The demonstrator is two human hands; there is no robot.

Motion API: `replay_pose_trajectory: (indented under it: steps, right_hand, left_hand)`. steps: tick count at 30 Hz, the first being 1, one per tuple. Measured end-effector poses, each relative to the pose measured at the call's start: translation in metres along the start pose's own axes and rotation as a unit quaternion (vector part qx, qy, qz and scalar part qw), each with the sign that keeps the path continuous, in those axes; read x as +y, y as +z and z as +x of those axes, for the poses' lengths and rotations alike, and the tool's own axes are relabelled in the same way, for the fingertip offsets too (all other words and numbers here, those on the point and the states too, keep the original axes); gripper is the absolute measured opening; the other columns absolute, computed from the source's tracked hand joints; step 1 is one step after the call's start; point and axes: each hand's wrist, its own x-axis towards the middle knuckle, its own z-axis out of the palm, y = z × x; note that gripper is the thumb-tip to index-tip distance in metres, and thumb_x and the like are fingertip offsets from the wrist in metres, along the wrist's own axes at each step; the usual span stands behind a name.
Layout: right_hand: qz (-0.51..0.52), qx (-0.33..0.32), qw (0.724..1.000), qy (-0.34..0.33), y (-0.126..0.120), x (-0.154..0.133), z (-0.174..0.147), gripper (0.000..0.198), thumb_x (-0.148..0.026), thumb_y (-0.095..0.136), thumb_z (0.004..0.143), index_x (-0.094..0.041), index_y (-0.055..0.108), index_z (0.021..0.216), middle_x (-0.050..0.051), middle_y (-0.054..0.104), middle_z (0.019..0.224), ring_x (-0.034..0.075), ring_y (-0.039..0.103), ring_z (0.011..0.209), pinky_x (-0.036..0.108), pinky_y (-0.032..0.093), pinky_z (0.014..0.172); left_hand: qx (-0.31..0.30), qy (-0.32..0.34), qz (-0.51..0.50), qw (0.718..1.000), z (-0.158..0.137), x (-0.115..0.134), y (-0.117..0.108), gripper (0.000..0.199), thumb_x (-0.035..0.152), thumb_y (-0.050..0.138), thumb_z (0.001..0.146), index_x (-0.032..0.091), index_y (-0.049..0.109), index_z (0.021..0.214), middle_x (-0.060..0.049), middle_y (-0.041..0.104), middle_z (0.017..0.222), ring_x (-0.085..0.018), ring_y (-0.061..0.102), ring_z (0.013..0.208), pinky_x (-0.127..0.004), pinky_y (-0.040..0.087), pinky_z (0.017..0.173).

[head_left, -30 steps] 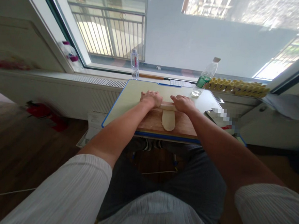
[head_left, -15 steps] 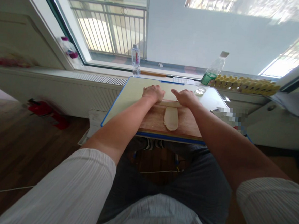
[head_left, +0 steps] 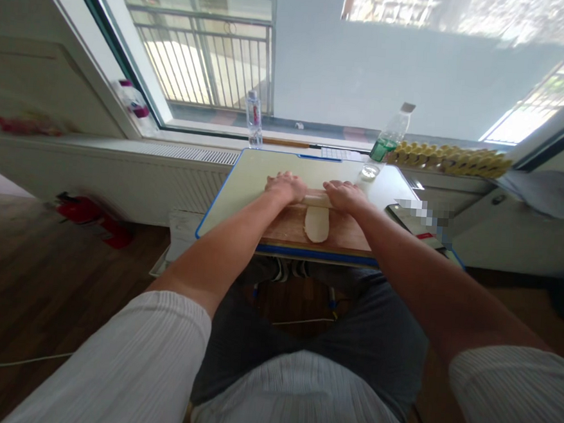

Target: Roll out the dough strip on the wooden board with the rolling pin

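Observation:
A pale rolling pin (head_left: 316, 201) lies crosswise on a wooden board (head_left: 350, 234), with both hands over its ends. My left hand (head_left: 286, 187) is closed over the left end, knuckles up. On the right end rests my right hand (head_left: 345, 195), its fingers bent down around the pin. A flat, oblong strip of dough (head_left: 316, 225) sticks out from under the pin on the side toward me. The hands hide the pin's ends, and the dough beyond the pin is hard to make out.
The board lies on a blue-edged table (head_left: 251, 170) below a window. A small clear dish (head_left: 370, 172) stands at the back right, near a green-labelled bottle (head_left: 383, 148) and yellow egg-tray-like packaging (head_left: 452, 160). A clear bottle (head_left: 254, 120) stands behind. A fire extinguisher (head_left: 93, 219) is on the left.
The pin and both hands have shifted slightly toward me over the dough. My right hand's fingers, one of them stretched out before, now curl down onto the pin. The view has tilted slightly.

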Motion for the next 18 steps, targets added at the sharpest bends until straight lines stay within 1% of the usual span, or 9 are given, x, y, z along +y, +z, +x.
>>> replay_pose_trajectory:
  steps: [1,4,6,8,10,14,18]
  right_hand:
    - [0.0,0.004,1.0,0.01,0.0,-0.004,-0.007,0.054,-0.043,0.028,0.113,-0.027,0.059,0.154,0.017,0.057,0.161,0.039,0.056,0.141,0.059,0.045,0.115]
    - [0.032,0.025,0.996,0.08,0.0,-0.016,-0.03,0.059,-0.048,0.019,0.113,-0.029,0.058,0.153,0.016,0.057,0.16,0.038,0.053,0.143,0.062,0.046,0.114]
    - [0.048,0.04,0.993,0.101,0.0,-0.022,-0.041,0.062,-0.051,0.016,0.113,-0.029,0.057,0.154,0.017,0.057,0.16,0.039,0.052,0.143,0.066,0.045,0.113]
    - [0.043,0.047,0.994,0.092,-0.001,-0.025,-0.048,0.061,-0.051,0.018,0.112,-0.031,0.058,0.154,0.017,0.057,0.161,0.04,0.052,0.143,0.069,0.043,0.114]
    - [0.036,0.044,0.995,0.078,-0.003,-0.026,-0.049,0.059,-0.05,0.021,0.112,-0.033,0.059,0.153,0.015,0.057,0.161,0.041,0.053,0.142,0.069,0.043,0.114]
    - [0.031,0.027,0.997,0.065,-0.007,-0.021,-0.039,0.057,-0.049,0.022,0.112,-0.037,0.059,0.154,0.011,0.059,0.161,0.038,0.054,0.142,0.064,0.044,0.114]
    - [0.025,0.009,0.998,0.063,-0.009,-0.017,-0.029,0.057,-0.052,0.031,0.111,-0.035,0.053,0.161,0.015,0.059,0.161,0.04,0.047,0.148,0.063,0.039,0.117]
  left_hand:
    - [0.003,0.004,0.004,1.0,-0.007,0.0,0.002,0.058,0.043,0.039,0.104,0.023,0.062,0.154,-0.019,0.053,0.166,-0.038,0.05,0.152,-0.061,0.039,0.124]
    - [0.011,0.021,0.015,1.0,-0.026,0.001,0.006,0.061,0.049,0.047,0.102,0.023,0.058,0.156,-0.02,0.055,0.163,-0.039,0.052,0.148,-0.062,0.04,0.122]
    - [0.023,0.028,0.012,0.999,-0.036,0.002,0.009,0.06,0.049,0.042,0.103,0.024,0.058,0.155,-0.019,0.058,0.161,-0.038,0.054,0.146,-0.061,0.04,0.122]
    - [0.034,0.027,0.004,0.999,-0.041,0.002,0.01,0.059,0.046,0.031,0.106,0.025,0.058,0.155,-0.017,0.059,0.161,-0.036,0.056,0.145,-0.06,0.04,0.122]
    - [0.035,0.023,-0.002,0.999,-0.04,0.002,0.011,0.061,0.045,0.026,0.107,0.026,0.058,0.155,-0.016,0.06,0.161,-0.034,0.056,0.144,-0.059,0.039,0.122]
    - [0.035,0.023,0.006,0.999,-0.028,0.001,0.012,0.059,0.047,0.031,0.106,0.025,0.063,0.151,-0.017,0.06,0.16,-0.035,0.055,0.145,-0.059,0.038,0.123]
    - [0.055,0.02,0.004,0.998,-0.017,0.0,0.012,0.059,0.043,0.032,0.105,0.022,0.066,0.148,-0.02,0.06,0.158,-0.036,0.054,0.146,-0.058,0.039,0.121]
